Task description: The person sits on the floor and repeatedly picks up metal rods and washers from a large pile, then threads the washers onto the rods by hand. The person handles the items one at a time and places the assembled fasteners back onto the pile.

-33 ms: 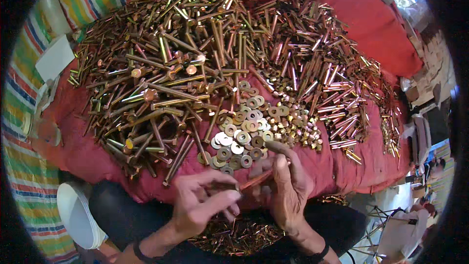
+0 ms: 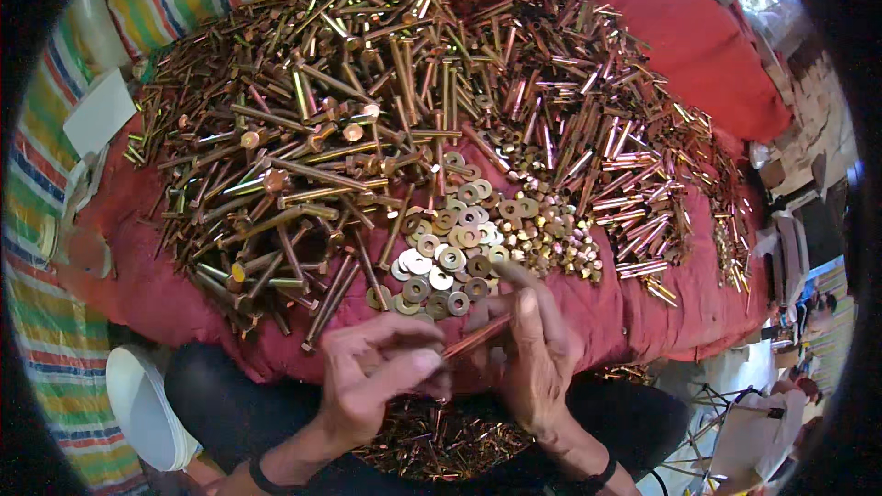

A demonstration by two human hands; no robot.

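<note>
Between my two hands a thin copper-coloured rod (image 2: pixel 477 337), perhaps a bolt, slants up to the right. My right hand (image 2: pixel 536 354) is closed round its upper end, thumb upright and fingers curled. The bent thumb and fingers of my left hand (image 2: pixel 375 375) pinch at its lower left end; whatever else they hold is hidden. Just beyond my fingertips lies a heap of flat washers (image 2: pixel 450 259). Small brassy nuts (image 2: pixel 551 231) are piled to the right of the washers. Long hex bolts (image 2: pixel 303 165) form a big heap on the left.
Thinner metal rods or sleeves (image 2: pixel 634 220) are heaped at the right. Everything rests on a red padded cloth (image 2: pixel 367 312). More metal pieces (image 2: pixel 441 441) lie low between my legs. A white stool (image 2: pixel 142 404) stands at left, and a striped sheet (image 2: pixel 55 312) lines that side.
More of the rod shows between my hands. My left hand has shifted slightly, and the heaps sit a little further left in view.
</note>
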